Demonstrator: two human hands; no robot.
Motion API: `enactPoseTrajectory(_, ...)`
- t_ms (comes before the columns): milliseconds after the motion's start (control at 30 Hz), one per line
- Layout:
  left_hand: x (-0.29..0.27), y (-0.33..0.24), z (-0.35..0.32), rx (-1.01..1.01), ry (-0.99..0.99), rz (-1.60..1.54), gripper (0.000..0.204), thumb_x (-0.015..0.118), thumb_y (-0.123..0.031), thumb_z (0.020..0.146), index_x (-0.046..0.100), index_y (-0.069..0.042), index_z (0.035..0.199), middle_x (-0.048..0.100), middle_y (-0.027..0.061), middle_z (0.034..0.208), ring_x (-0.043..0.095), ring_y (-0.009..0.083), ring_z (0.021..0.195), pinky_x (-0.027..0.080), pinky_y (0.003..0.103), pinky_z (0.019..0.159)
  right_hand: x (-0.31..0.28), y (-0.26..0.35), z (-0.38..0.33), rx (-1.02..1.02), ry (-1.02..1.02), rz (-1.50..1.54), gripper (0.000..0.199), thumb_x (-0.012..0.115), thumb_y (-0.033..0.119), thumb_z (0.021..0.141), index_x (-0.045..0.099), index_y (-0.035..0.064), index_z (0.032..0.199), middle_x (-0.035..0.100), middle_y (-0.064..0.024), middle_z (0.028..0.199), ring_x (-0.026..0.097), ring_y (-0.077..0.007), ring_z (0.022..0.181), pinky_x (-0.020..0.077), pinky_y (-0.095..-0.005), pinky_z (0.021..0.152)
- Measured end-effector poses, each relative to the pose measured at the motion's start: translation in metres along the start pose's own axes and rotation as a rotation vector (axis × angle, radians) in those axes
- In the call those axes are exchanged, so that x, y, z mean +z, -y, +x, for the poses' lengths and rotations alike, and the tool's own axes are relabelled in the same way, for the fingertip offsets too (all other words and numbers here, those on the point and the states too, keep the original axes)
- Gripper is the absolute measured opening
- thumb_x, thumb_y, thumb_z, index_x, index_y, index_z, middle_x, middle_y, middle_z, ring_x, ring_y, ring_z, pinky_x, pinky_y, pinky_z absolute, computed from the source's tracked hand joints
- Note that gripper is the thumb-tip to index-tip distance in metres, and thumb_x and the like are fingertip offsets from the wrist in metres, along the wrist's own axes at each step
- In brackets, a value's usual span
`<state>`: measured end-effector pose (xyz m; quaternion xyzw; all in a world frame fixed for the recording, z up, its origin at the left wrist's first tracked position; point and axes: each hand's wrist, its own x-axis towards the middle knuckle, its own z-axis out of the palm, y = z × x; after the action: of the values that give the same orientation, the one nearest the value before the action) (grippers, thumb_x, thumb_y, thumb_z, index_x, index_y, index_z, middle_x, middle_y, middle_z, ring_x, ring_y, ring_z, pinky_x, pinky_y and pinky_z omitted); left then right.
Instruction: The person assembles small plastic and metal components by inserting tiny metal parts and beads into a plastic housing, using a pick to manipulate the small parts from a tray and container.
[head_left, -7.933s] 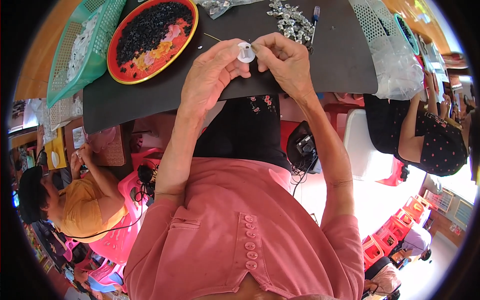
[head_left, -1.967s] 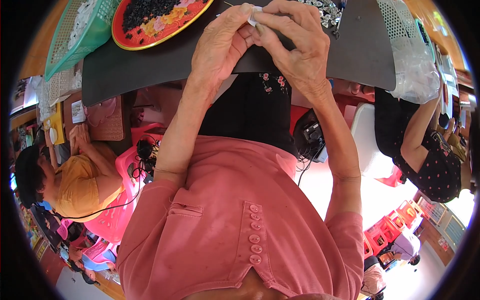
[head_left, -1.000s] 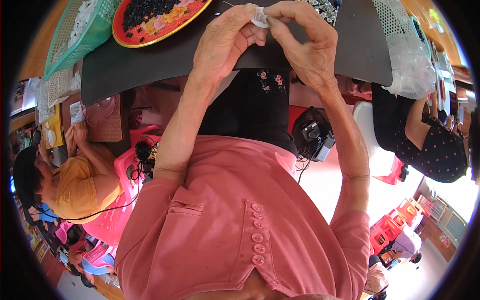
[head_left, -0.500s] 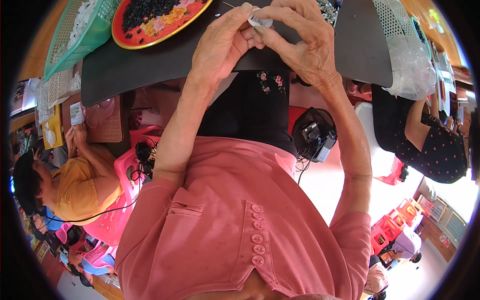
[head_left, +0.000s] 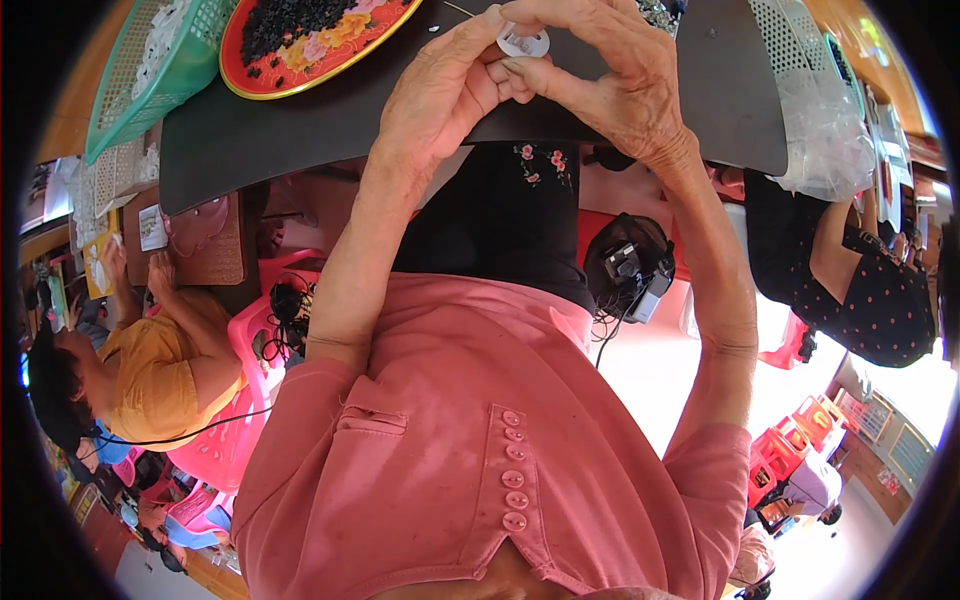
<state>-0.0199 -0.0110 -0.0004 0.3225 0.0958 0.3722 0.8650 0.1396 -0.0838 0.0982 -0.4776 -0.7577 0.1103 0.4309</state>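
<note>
A small white round disc [head_left: 525, 42] is pinched between my two hands above the dark tabletop. Tiny greyish marks or parts show on its face, too small to make out. My left hand [head_left: 440, 95] has its thumb at the disc's left edge and its other fingers curled beneath. From the other side my right hand [head_left: 625, 85] closes on it, the index finger arched over the top and the thumb under the lower rim. To the left of my hands lies a red floral tray [head_left: 345, 62] with a heap of small black pieces [head_left: 285, 25] on it.
A green plastic basket [head_left: 120, 120] with white pieces stands at the table's left edge. A thin stick [head_left: 458, 8] lies beyond my left hand. Clear plastic bags [head_left: 825, 140] hang at the right edge. People sit on both sides, one in a yellow shirt [head_left: 165, 370].
The disc has turned so more of its face shows, and my right hand has shifted slightly right. The person in yellow has raised a hand.
</note>
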Motion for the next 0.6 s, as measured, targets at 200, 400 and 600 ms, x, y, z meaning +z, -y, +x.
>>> enactPoseTrajectory(200, 0.005, 0.006, 0.0, 0.08, -0.073, 0.097, 0.033, 0.05, -0.025, 0.099, 0.057, 0.002, 0.116, 0.063, 0.0107, 0.103, 0.062, 0.0197, 0.091, 0.052, 0.031, 0.075, 0.023, -0.049, 0.004, -0.633, -0.237, 0.063, 0.028, 0.071, 0.006, 0.076, 0.066, 0.0084, 0.104, 0.066, -0.0075, 0.091, 0.057, -0.026, 0.084, 0.0421, -0.0364, 0.075)
enactPoseTrajectory(400, 0.01, 0.003, -0.001, 0.117, -0.01, 0.212, 0.033, 0.049, -0.024, 0.1, 0.058, 0.003, 0.116, 0.062, 0.0095, 0.101, 0.06, 0.0172, 0.092, 0.051, 0.03, 0.076, -0.008, 0.014, 0.0, 0.025, 0.123, -0.129, 0.029, 0.07, 0.005, 0.077, 0.066, 0.0081, 0.106, 0.065, -0.0081, 0.095, 0.056, -0.0257, 0.086, 0.042, -0.0363, 0.076)
enactPoseTrajectory(600, 0.014, 0.003, -0.003, 0.079, -0.042, 0.2, 0.035, 0.049, -0.026, 0.1, 0.057, 0.003, 0.117, 0.062, 0.0112, 0.101, 0.061, 0.02, 0.087, 0.051, 0.032, 0.073, -0.008, 0.007, -0.001, 0.103, 0.119, 0.027, 0.031, 0.071, 0.004, 0.077, 0.066, 0.006, 0.107, 0.067, -0.0097, 0.098, 0.058, -0.025, 0.088, 0.0442, -0.035, 0.081)
